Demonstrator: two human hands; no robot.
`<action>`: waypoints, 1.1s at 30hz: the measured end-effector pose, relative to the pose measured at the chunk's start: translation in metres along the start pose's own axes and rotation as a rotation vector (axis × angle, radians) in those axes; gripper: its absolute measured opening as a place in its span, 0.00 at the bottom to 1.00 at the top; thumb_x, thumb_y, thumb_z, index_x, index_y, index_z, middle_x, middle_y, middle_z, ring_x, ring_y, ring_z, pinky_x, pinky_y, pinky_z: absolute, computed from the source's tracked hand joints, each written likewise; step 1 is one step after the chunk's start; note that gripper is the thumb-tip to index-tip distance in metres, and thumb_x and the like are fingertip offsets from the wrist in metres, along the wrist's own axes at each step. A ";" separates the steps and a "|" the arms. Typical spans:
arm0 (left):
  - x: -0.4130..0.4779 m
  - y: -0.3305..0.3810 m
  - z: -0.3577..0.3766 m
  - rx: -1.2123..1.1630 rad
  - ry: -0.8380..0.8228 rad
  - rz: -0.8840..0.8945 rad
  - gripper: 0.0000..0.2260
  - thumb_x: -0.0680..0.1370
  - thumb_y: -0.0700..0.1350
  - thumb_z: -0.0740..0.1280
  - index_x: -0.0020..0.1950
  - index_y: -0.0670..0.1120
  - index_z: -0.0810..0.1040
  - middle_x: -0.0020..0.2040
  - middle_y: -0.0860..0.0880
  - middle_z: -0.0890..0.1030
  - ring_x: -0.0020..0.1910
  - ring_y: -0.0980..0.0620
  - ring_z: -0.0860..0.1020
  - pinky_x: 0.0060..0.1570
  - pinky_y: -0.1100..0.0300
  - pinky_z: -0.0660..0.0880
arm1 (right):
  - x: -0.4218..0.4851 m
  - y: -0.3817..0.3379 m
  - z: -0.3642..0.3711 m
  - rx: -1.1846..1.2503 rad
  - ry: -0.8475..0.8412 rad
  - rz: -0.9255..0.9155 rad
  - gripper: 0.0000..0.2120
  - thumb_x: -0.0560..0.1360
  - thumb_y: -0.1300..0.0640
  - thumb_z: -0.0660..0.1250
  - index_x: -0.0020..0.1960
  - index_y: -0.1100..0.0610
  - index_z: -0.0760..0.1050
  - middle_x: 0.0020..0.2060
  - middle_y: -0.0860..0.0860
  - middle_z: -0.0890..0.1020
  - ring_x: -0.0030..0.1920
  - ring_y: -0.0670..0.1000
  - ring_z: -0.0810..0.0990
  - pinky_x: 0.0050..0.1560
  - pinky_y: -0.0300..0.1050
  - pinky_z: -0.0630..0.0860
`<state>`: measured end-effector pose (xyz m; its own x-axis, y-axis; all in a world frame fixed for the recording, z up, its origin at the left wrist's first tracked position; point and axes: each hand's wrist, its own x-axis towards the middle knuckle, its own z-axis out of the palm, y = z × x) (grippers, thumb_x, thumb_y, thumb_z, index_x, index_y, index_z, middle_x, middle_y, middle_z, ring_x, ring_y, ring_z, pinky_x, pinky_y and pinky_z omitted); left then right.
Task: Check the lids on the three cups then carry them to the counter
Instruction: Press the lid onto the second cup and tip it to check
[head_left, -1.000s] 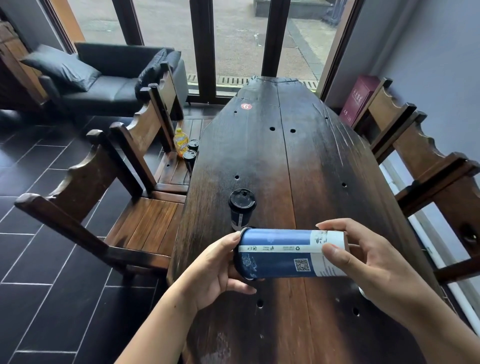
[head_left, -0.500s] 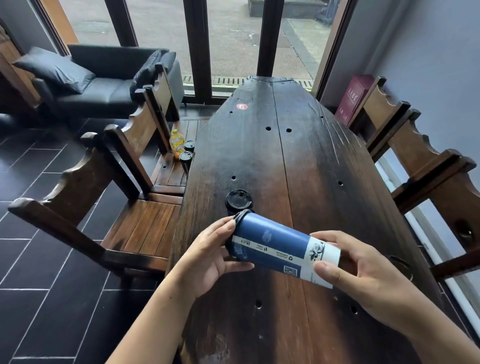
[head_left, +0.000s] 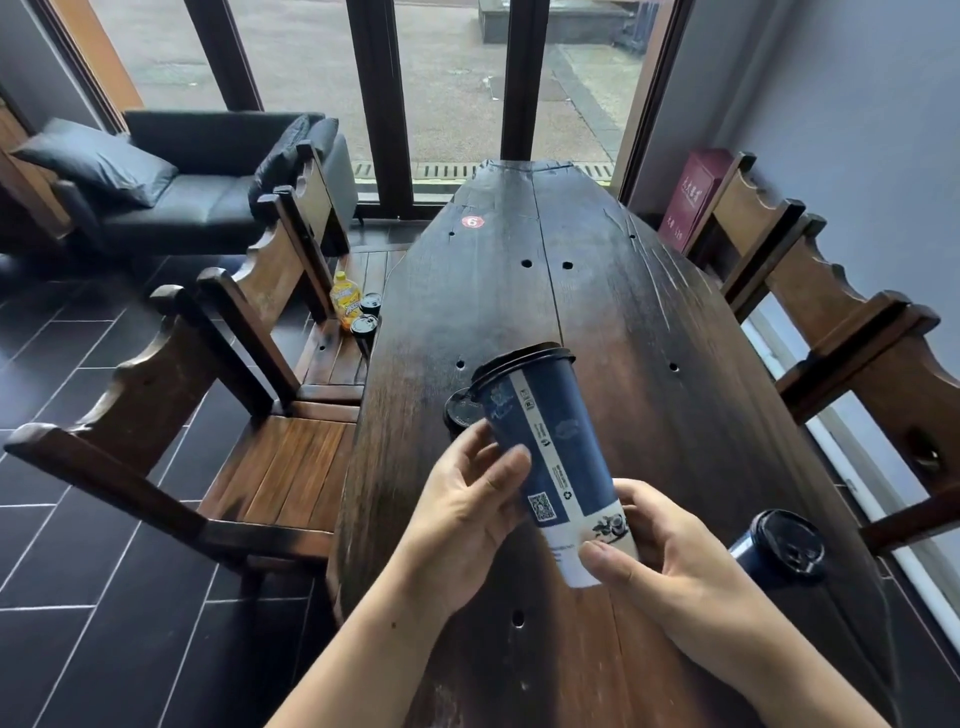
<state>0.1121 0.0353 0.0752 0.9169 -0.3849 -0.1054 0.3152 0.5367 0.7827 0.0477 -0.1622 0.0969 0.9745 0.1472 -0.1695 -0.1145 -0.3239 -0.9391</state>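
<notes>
The person holds the tall blue cup (head_left: 545, 447) tilted over the near end of the dark wooden table (head_left: 597, 312). The left hand (head_left: 467, 514) curls round its middle and the right hand (head_left: 670, 566) grips the white base. A second lidded cup (head_left: 460, 410) sits just behind it, half hidden, and a third cup (head_left: 779, 545) is at near right. On the left, a chair seat (head_left: 337, 358) holds a yellow bottle (head_left: 345, 299). There's a black sofa (head_left: 208, 176) far left by the glass doors.

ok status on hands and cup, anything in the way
Left hand holds blue cup, right hand its base. Cup tilted, lid on. Small cup behind, lidded cup at right, neither blocking.
</notes>
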 end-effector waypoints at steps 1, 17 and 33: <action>-0.003 -0.004 0.001 0.021 -0.011 -0.012 0.38 0.67 0.52 0.83 0.72 0.40 0.74 0.67 0.32 0.79 0.60 0.37 0.81 0.57 0.46 0.83 | 0.001 0.001 0.002 0.011 0.005 0.001 0.28 0.70 0.37 0.74 0.66 0.46 0.76 0.56 0.48 0.88 0.56 0.50 0.87 0.62 0.57 0.81; 0.016 -0.032 -0.015 0.370 -0.038 -0.196 0.29 0.69 0.46 0.79 0.68 0.61 0.77 0.66 0.37 0.81 0.64 0.36 0.82 0.67 0.34 0.76 | 0.040 0.043 -0.023 0.076 -0.029 0.049 0.29 0.69 0.35 0.73 0.66 0.46 0.77 0.58 0.46 0.87 0.60 0.48 0.84 0.61 0.54 0.81; 0.188 -0.188 -0.095 0.718 0.036 -0.193 0.22 0.70 0.58 0.76 0.63 0.69 0.77 0.60 0.51 0.86 0.58 0.46 0.85 0.54 0.54 0.81 | 0.188 0.251 -0.062 0.137 0.017 0.096 0.28 0.72 0.40 0.77 0.70 0.41 0.74 0.59 0.46 0.86 0.62 0.47 0.83 0.65 0.57 0.80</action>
<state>0.2486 -0.0670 -0.1499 0.8729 -0.3913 -0.2915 0.2449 -0.1655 0.9553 0.2140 -0.2738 -0.1523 0.9609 0.1052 -0.2560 -0.2310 -0.2049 -0.9511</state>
